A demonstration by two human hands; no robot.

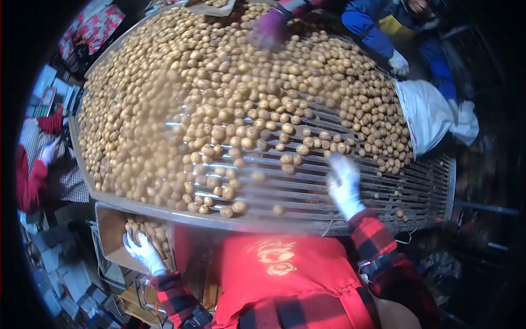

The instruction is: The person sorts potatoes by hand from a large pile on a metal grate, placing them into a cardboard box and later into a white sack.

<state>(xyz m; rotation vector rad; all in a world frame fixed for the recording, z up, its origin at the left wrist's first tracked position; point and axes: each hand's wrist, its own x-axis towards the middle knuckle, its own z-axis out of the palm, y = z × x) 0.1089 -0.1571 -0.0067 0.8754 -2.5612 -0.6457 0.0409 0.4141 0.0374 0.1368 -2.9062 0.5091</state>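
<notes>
Many round, potato-like tubers (219,98) cover a large slatted metal table (307,189). My right hand (344,183), in a white glove, is over the bare slats near the table's front edge, its fingertips close to a few tubers; the fingers look slightly blurred, and nothing shows in them. My left hand (143,251), also white-gloved, is at a cardboard box (115,233) below the table's front left edge. Its fingers are spread over the box, beside the tubers inside. What lies under the palm is hidden.
A co-worker's purple-gloved hand (268,28) reaches over the pile at the top. Another person in blue (364,24) stands at the back right near a white sack (430,112). At the left is a person with a checked apron (71,178). More boxes (74,274) lie at lower left.
</notes>
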